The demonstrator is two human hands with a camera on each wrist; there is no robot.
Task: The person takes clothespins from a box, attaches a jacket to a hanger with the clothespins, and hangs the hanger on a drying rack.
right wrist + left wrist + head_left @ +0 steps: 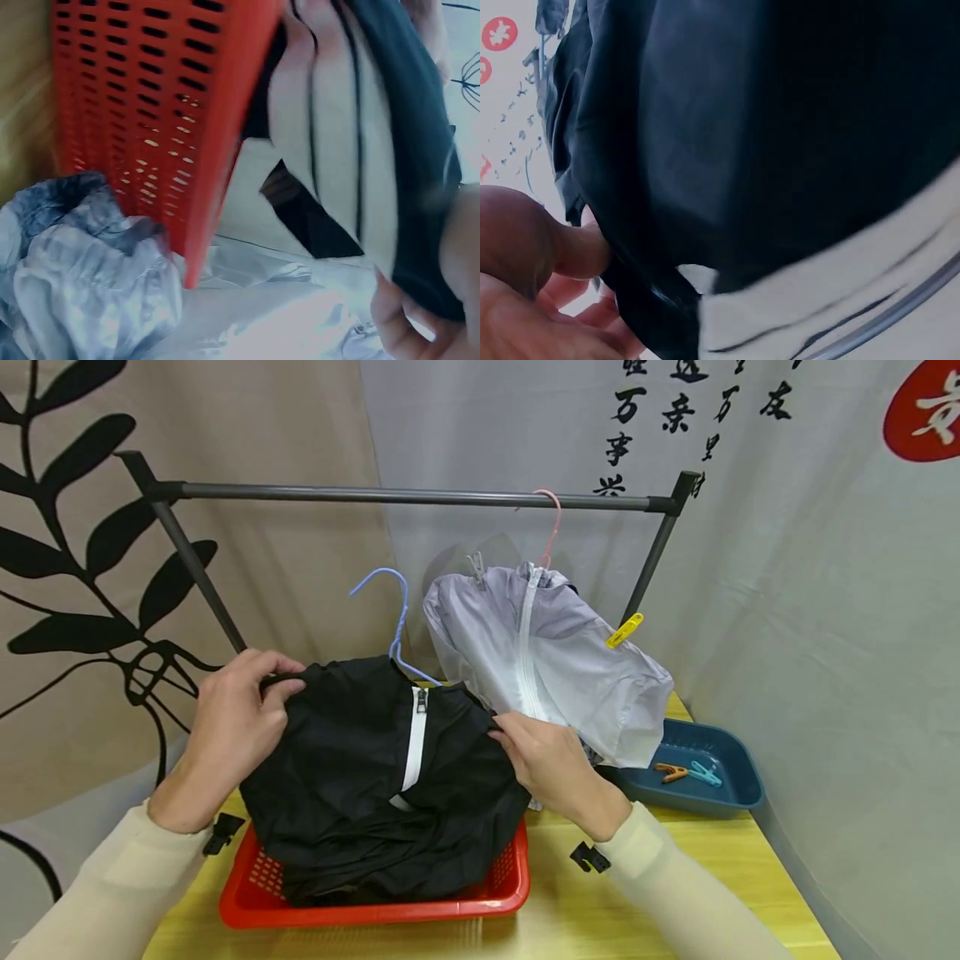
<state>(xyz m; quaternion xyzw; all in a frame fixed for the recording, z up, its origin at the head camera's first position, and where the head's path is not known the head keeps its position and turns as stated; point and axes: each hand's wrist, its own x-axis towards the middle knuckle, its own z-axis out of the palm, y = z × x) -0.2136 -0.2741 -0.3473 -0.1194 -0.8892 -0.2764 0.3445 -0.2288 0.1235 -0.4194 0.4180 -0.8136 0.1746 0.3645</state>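
A black jacket [352,752] with a white front zipper [415,743] hangs between my two hands. At its left shoulder edge in the head view, my left hand [238,722] pinches the fabric between thumb and fingers. My right hand [553,764] pinches the opposite edge. A blue hanger [402,618] rises from the jacket's neck, its hook free of the rail; the rest is mostly hidden in the cloth. The jacket's lower part bunches in a red basket [375,913], whose slotted wall [157,97] shows in the right wrist view.
Behind stands a dark rack with a horizontal rail [337,492]. From it a pale grey jacket [480,635] hangs on a pink hanger [552,531], with a yellow clip [625,631] on it. A blue tray [738,777] at right holds an orange and a turquoise clip.
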